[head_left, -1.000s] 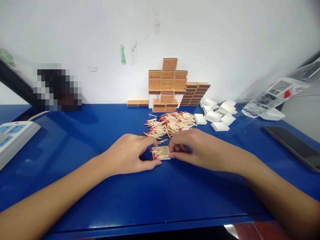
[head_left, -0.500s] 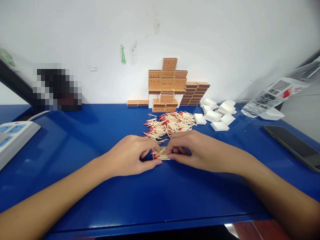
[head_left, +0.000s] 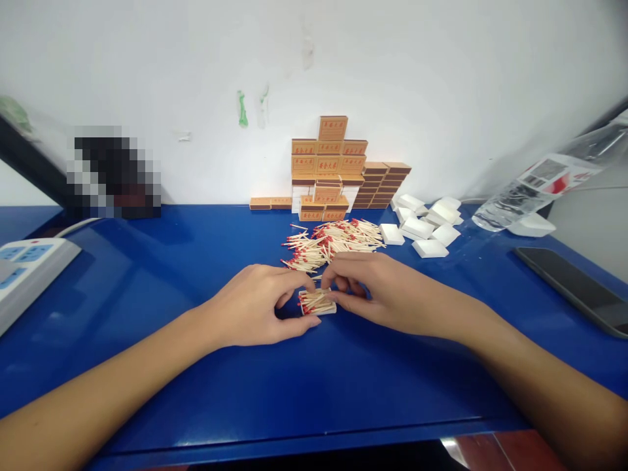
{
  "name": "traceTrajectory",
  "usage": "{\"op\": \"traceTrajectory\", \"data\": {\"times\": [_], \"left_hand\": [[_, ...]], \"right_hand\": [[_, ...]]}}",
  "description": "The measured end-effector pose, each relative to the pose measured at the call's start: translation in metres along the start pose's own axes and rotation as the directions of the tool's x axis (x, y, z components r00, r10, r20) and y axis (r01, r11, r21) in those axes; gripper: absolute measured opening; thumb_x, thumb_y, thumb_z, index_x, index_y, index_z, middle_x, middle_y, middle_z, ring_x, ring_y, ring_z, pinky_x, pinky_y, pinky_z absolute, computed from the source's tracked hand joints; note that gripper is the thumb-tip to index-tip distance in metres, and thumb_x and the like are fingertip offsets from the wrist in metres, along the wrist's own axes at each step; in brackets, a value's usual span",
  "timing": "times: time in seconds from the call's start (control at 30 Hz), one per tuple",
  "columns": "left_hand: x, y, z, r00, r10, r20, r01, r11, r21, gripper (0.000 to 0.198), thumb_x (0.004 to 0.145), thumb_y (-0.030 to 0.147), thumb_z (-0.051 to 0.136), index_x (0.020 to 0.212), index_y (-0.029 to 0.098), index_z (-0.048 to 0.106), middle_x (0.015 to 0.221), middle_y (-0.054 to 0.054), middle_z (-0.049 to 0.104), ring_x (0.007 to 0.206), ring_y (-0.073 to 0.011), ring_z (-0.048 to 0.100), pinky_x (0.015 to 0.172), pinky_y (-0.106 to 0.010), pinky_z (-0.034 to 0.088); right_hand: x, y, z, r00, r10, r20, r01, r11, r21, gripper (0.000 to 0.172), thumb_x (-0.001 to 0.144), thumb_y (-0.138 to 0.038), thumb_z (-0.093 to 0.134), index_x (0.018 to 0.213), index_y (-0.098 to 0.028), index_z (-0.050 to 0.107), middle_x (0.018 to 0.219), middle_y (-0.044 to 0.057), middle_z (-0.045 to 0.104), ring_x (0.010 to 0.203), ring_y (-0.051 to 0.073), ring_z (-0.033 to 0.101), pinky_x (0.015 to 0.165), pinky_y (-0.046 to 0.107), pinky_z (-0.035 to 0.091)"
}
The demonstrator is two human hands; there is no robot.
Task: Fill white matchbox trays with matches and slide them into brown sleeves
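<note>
A small white matchbox tray (head_left: 328, 313) lies on the blue table, filled with red-tipped matches (head_left: 314, 301). My left hand (head_left: 269, 304) closes around its left part, index finger on the far side and thumb along the near side. At the tray's right end, my right hand (head_left: 375, 288) bends over the matches with thumb and index finger on them. Its other fingers are curled under and partly hidden. Just beyond the hands spreads a loose heap of matches (head_left: 338, 239), heads mostly towards the left.
Stacked orange matchboxes (head_left: 328, 163) stand against the wall. White empty-looking trays (head_left: 417, 227) are scattered right of the heap. Farther right are a tilted plastic bottle (head_left: 530, 186) and a dark phone (head_left: 574, 288). A power strip (head_left: 34, 268) sits at the left.
My right hand has lifted slightly off the tray's right edge and shifted a little left and up over the matches. More of the tray's right end shows. The left hand stays almost still.
</note>
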State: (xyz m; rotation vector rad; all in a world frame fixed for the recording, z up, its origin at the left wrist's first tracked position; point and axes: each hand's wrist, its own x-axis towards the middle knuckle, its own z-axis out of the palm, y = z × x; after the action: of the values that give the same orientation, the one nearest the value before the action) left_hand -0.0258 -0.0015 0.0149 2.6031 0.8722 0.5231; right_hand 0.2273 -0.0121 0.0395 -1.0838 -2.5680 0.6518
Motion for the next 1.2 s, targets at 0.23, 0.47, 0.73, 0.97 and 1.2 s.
{"op": "traceTrajectory", "data": {"times": [0.23,0.47,0.73,0.97,1.2], "left_hand": [[0.0001,0.0009,-0.0023,0.997,-0.059,0.044,0.053,0.989,0.135,0.031,0.091,0.049,0.071,0.101,0.02,0.072,0.069,0.004,0.06,0.058,-0.014,0.054,0.058,-0.027,0.036],[0.0005,0.0018,-0.0025,0.996,-0.057,0.062,0.048,0.99,0.134,0.029,0.091,0.048,0.071,0.101,0.02,0.069,0.071,0.004,0.06,0.058,-0.0136,0.054,0.058,-0.027,0.036],[0.0006,0.0004,-0.0008,0.998,-0.027,0.06,0.019,0.99,0.142,0.032,0.093,0.05,0.069,0.101,0.019,0.068,0.07,0.003,0.061,0.056,-0.0136,0.054,0.056,-0.027,0.035],[-0.0004,-0.0005,0.0001,0.998,-0.025,0.058,0.016,0.988,0.152,0.034,0.093,0.053,0.068,0.099,0.02,0.067,0.07,0.003,0.061,0.056,-0.0138,0.054,0.056,-0.027,0.035],[0.0,0.0032,-0.001,0.995,-0.044,0.085,0.031,0.988,0.15,0.03,0.093,0.049,0.068,0.097,0.02,0.065,0.069,0.003,0.06,0.056,-0.0146,0.055,0.056,-0.028,0.034]], "right_hand": [[0.0002,-0.0022,0.0034,1.0,0.002,0.023,-0.002,1.0,-0.024,0.008,0.099,-0.018,0.063,0.093,-0.019,0.067,0.094,0.003,0.066,0.078,0.015,0.057,0.069,0.028,0.04],[0.0004,-0.0042,0.0026,0.999,-0.004,0.038,0.004,1.0,-0.022,0.007,0.099,-0.019,0.065,0.092,-0.019,0.068,0.094,0.003,0.065,0.079,0.015,0.057,0.07,0.028,0.04],[-0.0011,-0.0026,0.0045,0.999,0.014,0.052,-0.014,1.0,-0.001,0.012,0.101,-0.029,0.067,0.093,-0.019,0.071,0.097,0.004,0.066,0.082,0.016,0.06,0.071,0.029,0.042],[0.0004,-0.0034,0.0042,0.996,0.021,0.089,-0.023,1.0,0.021,0.013,0.103,-0.029,0.064,0.097,-0.02,0.071,0.099,0.003,0.066,0.084,0.016,0.061,0.073,0.029,0.043],[0.0005,-0.0055,0.0093,0.995,0.049,0.084,-0.048,0.999,-0.011,0.014,0.103,-0.028,0.064,0.092,-0.019,0.065,0.097,0.003,0.065,0.079,0.015,0.058,0.07,0.029,0.041]]}}
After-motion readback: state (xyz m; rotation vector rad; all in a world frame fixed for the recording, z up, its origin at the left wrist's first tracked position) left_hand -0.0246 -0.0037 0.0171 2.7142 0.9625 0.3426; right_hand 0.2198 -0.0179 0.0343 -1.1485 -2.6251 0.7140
